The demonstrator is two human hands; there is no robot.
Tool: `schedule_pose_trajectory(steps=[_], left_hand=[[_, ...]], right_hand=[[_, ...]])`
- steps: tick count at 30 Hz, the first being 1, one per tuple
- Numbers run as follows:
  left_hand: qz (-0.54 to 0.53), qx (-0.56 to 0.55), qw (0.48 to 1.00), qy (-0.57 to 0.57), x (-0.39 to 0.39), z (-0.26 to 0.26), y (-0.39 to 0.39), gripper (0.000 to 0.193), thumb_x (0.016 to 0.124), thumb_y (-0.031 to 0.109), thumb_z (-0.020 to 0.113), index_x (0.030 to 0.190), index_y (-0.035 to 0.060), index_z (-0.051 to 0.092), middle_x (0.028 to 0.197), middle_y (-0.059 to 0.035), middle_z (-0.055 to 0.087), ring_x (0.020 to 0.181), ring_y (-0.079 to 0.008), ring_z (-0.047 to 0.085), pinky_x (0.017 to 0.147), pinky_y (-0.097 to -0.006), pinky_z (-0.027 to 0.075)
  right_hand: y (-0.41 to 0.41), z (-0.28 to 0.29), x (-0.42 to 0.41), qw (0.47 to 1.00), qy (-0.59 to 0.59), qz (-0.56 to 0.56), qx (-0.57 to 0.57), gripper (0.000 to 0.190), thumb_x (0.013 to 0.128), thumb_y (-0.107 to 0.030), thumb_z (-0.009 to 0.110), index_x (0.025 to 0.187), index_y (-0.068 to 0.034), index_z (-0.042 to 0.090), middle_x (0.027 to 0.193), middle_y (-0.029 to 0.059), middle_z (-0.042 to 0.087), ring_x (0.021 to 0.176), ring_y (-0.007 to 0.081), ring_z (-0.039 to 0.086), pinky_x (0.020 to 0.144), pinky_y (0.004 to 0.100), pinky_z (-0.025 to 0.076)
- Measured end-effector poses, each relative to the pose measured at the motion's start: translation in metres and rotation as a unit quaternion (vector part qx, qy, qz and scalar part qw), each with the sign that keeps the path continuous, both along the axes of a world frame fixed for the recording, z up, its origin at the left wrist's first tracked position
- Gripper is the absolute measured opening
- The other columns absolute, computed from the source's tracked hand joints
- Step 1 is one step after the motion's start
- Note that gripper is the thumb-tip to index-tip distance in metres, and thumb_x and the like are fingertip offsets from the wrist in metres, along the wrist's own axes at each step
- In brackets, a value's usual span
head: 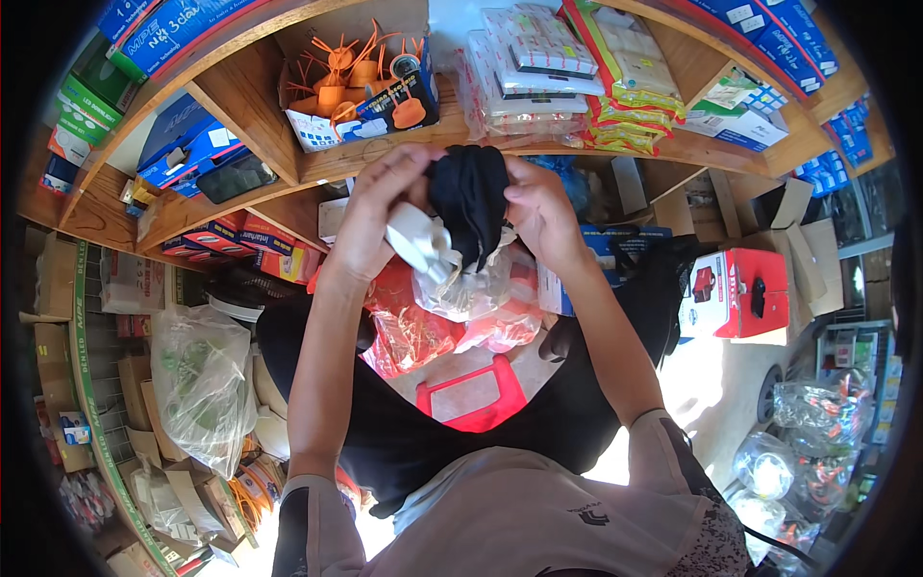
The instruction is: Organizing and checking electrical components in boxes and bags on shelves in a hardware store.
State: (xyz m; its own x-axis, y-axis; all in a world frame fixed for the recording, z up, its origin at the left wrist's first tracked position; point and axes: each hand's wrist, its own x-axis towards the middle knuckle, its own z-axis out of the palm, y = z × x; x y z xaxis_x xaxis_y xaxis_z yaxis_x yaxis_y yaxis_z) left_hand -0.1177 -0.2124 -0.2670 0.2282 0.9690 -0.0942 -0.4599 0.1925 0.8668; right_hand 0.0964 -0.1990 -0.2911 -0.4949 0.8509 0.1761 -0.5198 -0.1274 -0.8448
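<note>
A black folded bundle (472, 205), perhaps cloth or coiled cord, is held up between my two hands at the front edge of the shelf. My left hand (383, 205) grips its left side, the fingertips at its top edge. Below that palm is a white plastic piece (420, 241); whether the hand also holds it I cannot tell. My right hand (544, 209) pinches the right side of the bundle, thumb towards me. Just under the bundle hangs a crumpled clear plastic bag (461, 292), over red plastic bags (407, 324) between my knees.
Above my hands, a wooden shelf (447, 119) carries a box of orange lamp holders (346, 94) and stacked packets (533, 79). A smartphone (236, 178) lies at left. A red plastic stool (476, 397) stands below; a red-and-white box (743, 296) is to the right.
</note>
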Motion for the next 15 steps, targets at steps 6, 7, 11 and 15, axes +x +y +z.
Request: schedule_pose_trajectory(steps=[6, 7, 11, 15], left_hand=[[0.025, 0.067, 0.976, 0.206, 0.003, -0.005, -0.006, 0.019, 0.101, 0.026, 0.066, 0.106, 0.0087, 0.06, 0.057, 0.0074, 0.049, 0.048, -0.0009, 0.041, 0.046, -0.0241, 0.025], [0.044, 0.062, 0.975, 0.208, 0.003, -0.002, -0.006, 0.017, 0.101, 0.025, 0.066, 0.106, 0.0094, 0.06, 0.056, 0.0071, 0.049, 0.047, -0.001, 0.04, 0.046, -0.0239, 0.025], [0.033, 0.022, 0.969, 0.242, -0.006, -0.001, -0.005, 0.017, 0.101, 0.021, 0.066, 0.09, 0.0073, 0.065, 0.058, 0.0073, 0.048, 0.052, -0.0012, 0.041, 0.049, -0.0241, 0.026], [-0.025, 0.073, 0.962, 0.261, 0.002, 0.001, -0.014, 0.023, 0.099, 0.021, 0.068, 0.082, 0.0055, 0.065, 0.061, 0.0073, 0.05, 0.056, -0.0006, 0.041, 0.053, -0.0226, 0.027]], right_hand=[[0.007, 0.006, -0.002, 0.984, -0.167, -0.06, -0.01, 0.037, 0.094, -0.023, 0.074, 0.12, -0.001, 0.06, 0.101, 0.0046, 0.067, 0.092, 0.0093, 0.063, 0.081, 0.0268, 0.05], [0.012, 0.003, -0.001, 0.98, -0.173, -0.101, 0.023, 0.041, 0.092, -0.021, 0.076, 0.123, -0.001, 0.058, 0.102, 0.0048, 0.067, 0.094, 0.0097, 0.063, 0.08, 0.0272, 0.052], [0.016, 0.015, 0.018, 0.995, 0.062, 0.013, -0.071, 0.067, 0.087, -0.007, 0.072, 0.148, -0.004, 0.044, 0.133, 0.0073, 0.056, 0.113, 0.0154, 0.061, 0.085, 0.0292, 0.054], [0.013, 0.009, 0.017, 0.99, 0.104, 0.09, 0.016, 0.082, 0.079, 0.002, 0.069, 0.154, -0.007, 0.038, 0.148, 0.0076, 0.048, 0.126, 0.0192, 0.055, 0.094, 0.0305, 0.052]])
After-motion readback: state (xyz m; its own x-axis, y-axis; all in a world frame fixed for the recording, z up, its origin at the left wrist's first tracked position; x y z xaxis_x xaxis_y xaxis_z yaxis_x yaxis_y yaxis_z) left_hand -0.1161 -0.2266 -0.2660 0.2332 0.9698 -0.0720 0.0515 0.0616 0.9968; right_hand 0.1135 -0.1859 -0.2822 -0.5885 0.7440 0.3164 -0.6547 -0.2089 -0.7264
